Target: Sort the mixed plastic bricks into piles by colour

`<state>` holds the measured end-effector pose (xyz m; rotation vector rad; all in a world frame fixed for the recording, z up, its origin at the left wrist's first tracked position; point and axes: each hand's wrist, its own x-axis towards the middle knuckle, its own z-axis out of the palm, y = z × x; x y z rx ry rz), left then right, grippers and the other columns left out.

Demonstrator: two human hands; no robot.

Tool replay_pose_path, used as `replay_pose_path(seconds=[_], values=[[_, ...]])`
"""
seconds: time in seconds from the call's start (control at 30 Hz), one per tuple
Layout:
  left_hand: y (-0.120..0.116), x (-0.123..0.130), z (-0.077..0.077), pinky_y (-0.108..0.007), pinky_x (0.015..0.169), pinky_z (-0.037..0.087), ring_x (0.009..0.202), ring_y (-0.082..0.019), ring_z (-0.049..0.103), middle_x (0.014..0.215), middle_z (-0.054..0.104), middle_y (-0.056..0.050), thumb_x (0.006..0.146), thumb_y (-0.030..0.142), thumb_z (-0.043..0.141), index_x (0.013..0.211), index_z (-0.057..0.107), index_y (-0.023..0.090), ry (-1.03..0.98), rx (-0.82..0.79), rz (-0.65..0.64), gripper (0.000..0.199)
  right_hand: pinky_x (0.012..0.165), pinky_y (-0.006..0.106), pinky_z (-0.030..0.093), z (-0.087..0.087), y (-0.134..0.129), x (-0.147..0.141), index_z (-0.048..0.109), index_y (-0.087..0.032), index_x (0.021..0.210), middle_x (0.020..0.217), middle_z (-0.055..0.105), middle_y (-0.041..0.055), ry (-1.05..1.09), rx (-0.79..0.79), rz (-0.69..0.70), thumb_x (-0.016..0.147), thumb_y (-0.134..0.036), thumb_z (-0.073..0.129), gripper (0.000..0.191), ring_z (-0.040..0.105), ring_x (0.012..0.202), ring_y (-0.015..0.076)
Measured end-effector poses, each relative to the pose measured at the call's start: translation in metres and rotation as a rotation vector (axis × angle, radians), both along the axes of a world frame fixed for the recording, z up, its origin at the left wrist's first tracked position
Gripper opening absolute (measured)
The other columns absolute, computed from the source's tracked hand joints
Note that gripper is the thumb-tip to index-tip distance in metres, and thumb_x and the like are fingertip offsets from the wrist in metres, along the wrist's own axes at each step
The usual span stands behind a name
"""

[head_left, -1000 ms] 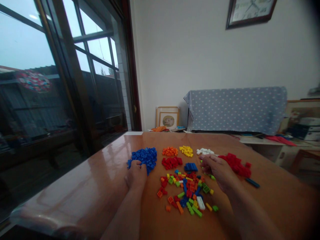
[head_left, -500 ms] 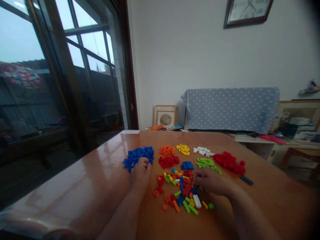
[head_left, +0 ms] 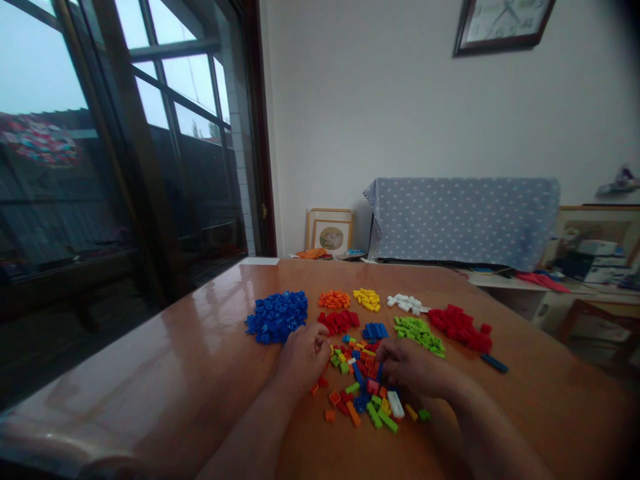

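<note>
A loose heap of mixed-colour toy bricks [head_left: 373,387] lies in the middle of the table before me. My left hand [head_left: 306,350] hovers at the heap's left edge with its fingers curled together; whatever they may hold is hidden. On the other side, my right hand [head_left: 406,360] reaches into the heap's right part, fingertips pinched among red and blue bricks, and I cannot make out what is between them. Just beyond my left hand spreads a big pile of blue bricks [head_left: 277,317]. A small red pile [head_left: 340,323] sits past its fingertips.
Sorted piles stand farther back: orange bricks [head_left: 334,299], yellow bricks [head_left: 367,299], white bricks [head_left: 406,304], lime green bricks [head_left: 417,333], a blue row [head_left: 375,331] and large red bricks [head_left: 460,327]. One dark blue brick [head_left: 494,363] lies at the right on the glossy table [head_left: 200,373].
My left hand has moved right and nearer, from the edge of the blue pile to the mixed heap. My right hand has shifted slightly left over the heap.
</note>
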<state>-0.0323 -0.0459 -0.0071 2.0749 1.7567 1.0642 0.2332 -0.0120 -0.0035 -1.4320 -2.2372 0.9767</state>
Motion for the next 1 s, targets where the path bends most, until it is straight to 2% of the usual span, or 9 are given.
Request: replay_pose_path(seconds=[0.13,0.23,0.33,0.47,0.7,0.9,1.0], values=[[-0.004,0.004,0.004,-0.028,0.080,0.045,0.094,-0.020,0.060,0.093,0.067,-0.004,0.086,0.024,0.054,0.096,0.067,0.023,0.037,-0.014,-0.110,0.016,0.054,0.020,0.032,0.002,0.000,0.001,0.069,-0.021,0.080,0.071,0.065,-0.0025,-0.107,0.105,-0.004,0.067,-0.012,0.057,0.020,0.055,0.064,0.0119],[-0.005,0.005,0.005,-0.028,0.081,0.044,0.095,-0.019,0.060,0.093,0.067,-0.004,0.086,0.023,0.054,0.094,0.067,0.024,0.055,0.014,-0.138,0.015,0.055,0.021,0.031,0.005,-0.002,-0.002,0.072,-0.023,0.082,0.072,0.065,-0.0021,-0.166,0.125,-0.003,0.065,-0.013,0.061,0.023,0.056,0.066,0.0132],[-0.005,0.004,0.005,-0.028,0.080,0.044,0.093,-0.019,0.059,0.092,0.067,-0.004,0.087,0.024,0.054,0.092,0.067,0.024,0.062,0.024,-0.132,0.015,0.055,0.021,0.030,0.005,-0.003,-0.004,0.072,-0.024,0.087,0.077,0.067,-0.0012,-0.209,0.109,-0.014,0.066,-0.013,0.061,0.026,0.057,0.069,0.0140],[-0.003,0.004,0.006,-0.028,0.080,0.044,0.092,-0.019,0.059,0.092,0.067,-0.004,0.086,0.025,0.054,0.091,0.067,0.023,0.068,0.020,-0.110,0.013,0.055,0.022,0.028,0.001,-0.001,-0.004,0.070,-0.023,0.084,0.081,0.068,-0.0005,-0.283,0.115,-0.030,0.066,-0.015,0.064,0.020,0.057,0.071,0.0139],[-0.001,0.001,0.009,-0.028,0.078,0.043,0.091,-0.019,0.058,0.091,0.067,-0.005,0.087,0.023,0.052,0.087,0.066,0.023,0.084,0.050,-0.094,0.014,0.056,0.022,0.028,0.004,-0.003,-0.005,0.072,-0.024,0.084,0.083,0.068,-0.0006,-0.279,0.123,0.003,0.068,-0.019,0.068,0.017,0.056,0.071,0.0141],[0.001,-0.004,0.006,-0.027,0.078,0.042,0.091,-0.019,0.057,0.092,0.065,-0.005,0.087,0.022,0.050,0.085,0.064,0.022,0.072,0.089,-0.071,0.014,0.053,0.021,0.028,0.015,-0.009,0.001,0.067,-0.020,0.072,0.071,0.064,-0.0021,-0.228,0.130,-0.031,0.068,-0.026,0.070,0.008,0.053,0.065,0.0133],[0.002,-0.006,0.005,-0.028,0.079,0.041,0.091,-0.019,0.057,0.091,0.065,-0.005,0.088,0.021,0.049,0.084,0.063,0.022,0.065,0.117,-0.053,0.014,0.055,0.022,0.029,0.017,-0.004,0.005,0.065,-0.019,0.070,0.066,0.062,-0.0028,-0.179,0.192,-0.071,0.069,-0.022,0.066,0.004,0.053,0.063,0.0127]])
